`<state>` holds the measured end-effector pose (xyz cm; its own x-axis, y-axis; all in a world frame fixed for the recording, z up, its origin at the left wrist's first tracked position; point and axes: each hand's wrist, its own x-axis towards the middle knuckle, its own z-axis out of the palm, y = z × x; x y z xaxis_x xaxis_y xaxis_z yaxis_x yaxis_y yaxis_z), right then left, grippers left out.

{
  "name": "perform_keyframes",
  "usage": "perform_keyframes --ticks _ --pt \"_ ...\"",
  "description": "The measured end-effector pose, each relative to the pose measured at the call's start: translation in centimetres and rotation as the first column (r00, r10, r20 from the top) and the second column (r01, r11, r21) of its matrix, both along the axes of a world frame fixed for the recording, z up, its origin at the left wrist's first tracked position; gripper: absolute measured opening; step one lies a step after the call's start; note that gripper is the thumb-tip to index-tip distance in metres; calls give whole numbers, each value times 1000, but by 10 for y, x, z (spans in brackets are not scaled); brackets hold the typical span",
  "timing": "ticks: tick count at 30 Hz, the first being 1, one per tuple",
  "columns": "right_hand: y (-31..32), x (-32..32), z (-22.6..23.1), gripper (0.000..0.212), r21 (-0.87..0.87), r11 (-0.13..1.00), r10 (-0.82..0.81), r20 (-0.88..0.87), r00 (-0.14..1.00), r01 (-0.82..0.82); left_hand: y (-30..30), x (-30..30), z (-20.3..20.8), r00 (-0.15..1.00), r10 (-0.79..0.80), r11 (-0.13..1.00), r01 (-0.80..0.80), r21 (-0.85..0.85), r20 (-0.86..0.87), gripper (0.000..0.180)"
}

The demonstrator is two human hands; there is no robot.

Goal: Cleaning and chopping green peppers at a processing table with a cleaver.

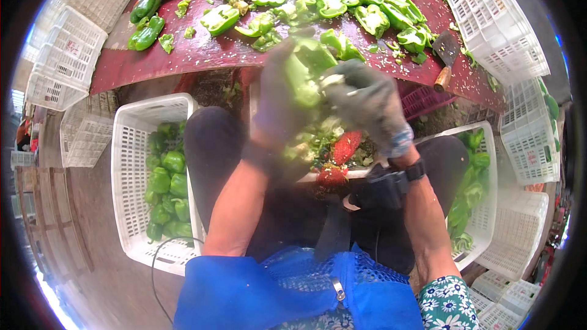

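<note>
Red tabletop (189, 58): flecked with pale bits, lying just beyond the person's knees (211, 125).
Left hand (275, 95): gloved, wrapped around one side of a pepper half (306, 70), forearm (235, 217) slanting up from the lower edge.
Right hand (367, 101): gloved, fingers curled at the pepper's other side; too blurred to tell whether they pinch anything.
Pepper half: between both hands, seemingly above the white bin (358, 173), probably so anything loose drops inside.
White bin: between the knees, pale scraps (330, 128) and red bits (347, 148) within, handy for both hands.
Halved peppers (330, 3): bunched farther up, likely for easy reach.
Knife (447, 50): rightward, handle toward the person, convenient to grab.
Left crate (122, 122), right crate (487, 146): outside the knees, green peppers (168, 183) in both.
</note>
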<state>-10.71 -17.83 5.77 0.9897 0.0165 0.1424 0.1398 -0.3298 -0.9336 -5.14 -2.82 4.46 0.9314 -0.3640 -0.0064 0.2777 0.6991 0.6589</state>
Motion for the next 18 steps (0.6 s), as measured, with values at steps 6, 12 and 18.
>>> perform_keyframes --ticks 6,12,18 --pt "-15 0 25 23 -288 957 9 -38 999 -20 0 0 2 997 -21 998 16 67 73 46" --pt "11 8 -11 11 -368 928 -6 125 992 52 -13 -2 -16 567 15 795 -506 334 824 37" --pt "13 1 -8 12 -477 871 109 428 897 121 -14 0 -18 779 151 901 -361 239 609 31"
